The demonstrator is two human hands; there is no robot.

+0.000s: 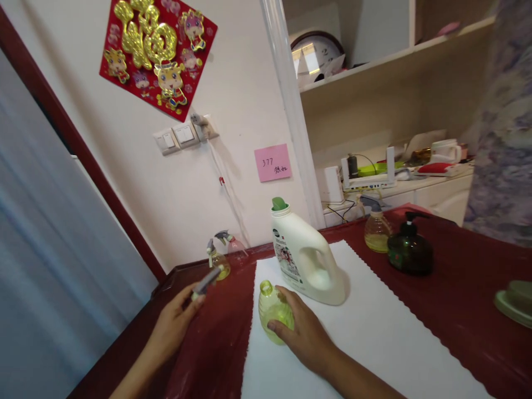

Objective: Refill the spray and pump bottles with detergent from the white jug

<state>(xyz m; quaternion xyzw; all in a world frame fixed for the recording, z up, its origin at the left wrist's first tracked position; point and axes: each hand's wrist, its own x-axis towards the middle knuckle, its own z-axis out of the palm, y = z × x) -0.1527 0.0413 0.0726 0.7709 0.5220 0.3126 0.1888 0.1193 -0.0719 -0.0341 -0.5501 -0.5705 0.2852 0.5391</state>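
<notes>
My right hand (305, 327) is wrapped round a yellow-green see-through bottle (272, 310) with a bare, open neck. That bottle is over the white sheet (366, 343), tilted slightly. To its left, over the dark red tabletop, my left hand (180, 310) grips a grey spray nozzle (206, 281) between thumb and fingers. Just behind the bottle stands a large cream detergent jug (307, 255) with a green spout (279, 204) and no cap on it.
Two small spray bottles, one yellow (220, 266) and one pink (236, 246), stand by the wall. At right are another spray bottle (377, 235), a dark green pump bottle (410, 249) and a green dish (515, 302). A white router (368, 174) sits on the shelf behind.
</notes>
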